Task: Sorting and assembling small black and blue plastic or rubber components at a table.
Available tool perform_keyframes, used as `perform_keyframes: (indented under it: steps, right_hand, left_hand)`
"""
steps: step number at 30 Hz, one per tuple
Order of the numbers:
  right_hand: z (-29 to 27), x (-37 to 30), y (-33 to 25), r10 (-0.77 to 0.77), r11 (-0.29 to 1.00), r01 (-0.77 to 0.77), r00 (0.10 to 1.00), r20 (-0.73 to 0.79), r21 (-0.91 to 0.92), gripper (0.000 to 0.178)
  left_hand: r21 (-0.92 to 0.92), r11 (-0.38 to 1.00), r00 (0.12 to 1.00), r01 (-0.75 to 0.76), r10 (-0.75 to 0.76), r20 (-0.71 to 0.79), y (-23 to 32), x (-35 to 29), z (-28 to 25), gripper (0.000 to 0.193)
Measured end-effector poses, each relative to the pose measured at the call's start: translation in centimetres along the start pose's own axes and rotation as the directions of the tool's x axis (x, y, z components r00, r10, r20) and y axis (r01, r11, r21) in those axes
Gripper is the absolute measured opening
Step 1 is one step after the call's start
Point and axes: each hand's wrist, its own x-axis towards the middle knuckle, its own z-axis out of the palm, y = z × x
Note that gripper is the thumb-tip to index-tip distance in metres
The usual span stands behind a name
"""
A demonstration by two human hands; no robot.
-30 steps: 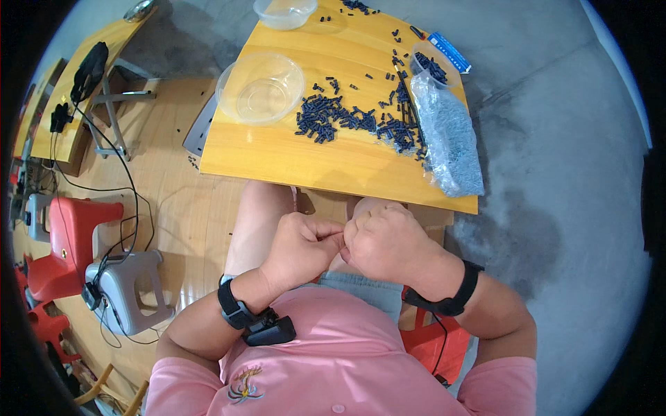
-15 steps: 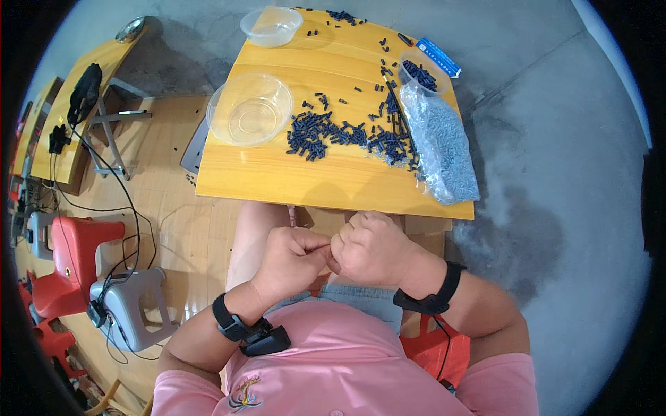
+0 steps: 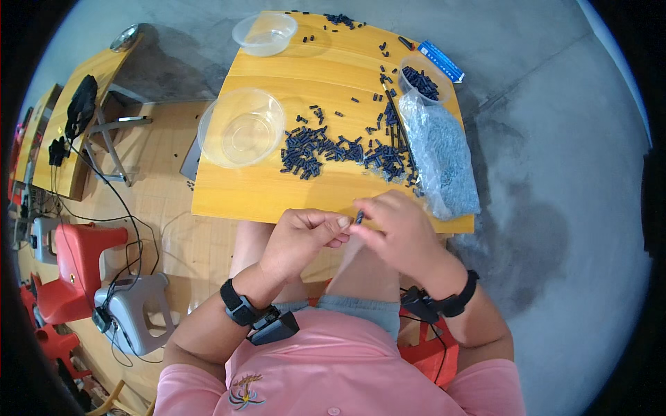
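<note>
Small black piece (image 3: 359,217) at my fingertips

I have my left thumb and forefinger pressed toward each other, the hand (image 3: 305,232) just in front of the yellow table (image 3: 257,194). My right hand (image 3: 402,229), a bit blurred, curves thumb and forefinger around the piece by the table's near edge; I cannot tell which hand grips it. A heap of black pieces (image 3: 302,152) lies mid-table, a clear bowl (image 3: 246,135) stands on the table's left side, and a clear bag (image 3: 451,159) lies along its right edge.
</note>
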Motion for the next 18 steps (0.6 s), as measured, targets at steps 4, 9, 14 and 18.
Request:
perform_keyframes:
  steps: [4, 9, 14, 18]
  right_hand:
    - [-2.5, 1.3, 5.9, 0.443, 0.854, -0.43, 0.896, 0.023, 0.293, 0.028]
    - [-6.3, 4.7, 17.1, 0.704, 0.638, -0.63, 0.711, -0.004, 0.443, 0.027]
    - [-7.7, 7.9, 24.3, 0.76, 0.51, -0.561, 0.648, -0.038, 0.652, 0.035]
    - [-7.4, 8.9, 24.9, 0.787, 0.456, -0.508, 0.613, -0.064, 0.731, 0.04]
  left_hand:
    - [0.063, 0.997, 0.997, -0.054, 0.057, -0.055, -0.5, 1.6, -1.3, 0.021]
    - [0.261, 0.956, 0.971, -0.13, 0.177, -0.162, -0.4, 3.4, -3.1, 0.018]
    - [0.261, 0.914, 0.932, -0.31, 0.346, -0.104, -1.3, 4.7, -4.2, 0.014]
    - [0.265, 0.919, 0.947, -0.291, 0.316, -0.056, -0.9, 4.7, -4.3, 0.013]
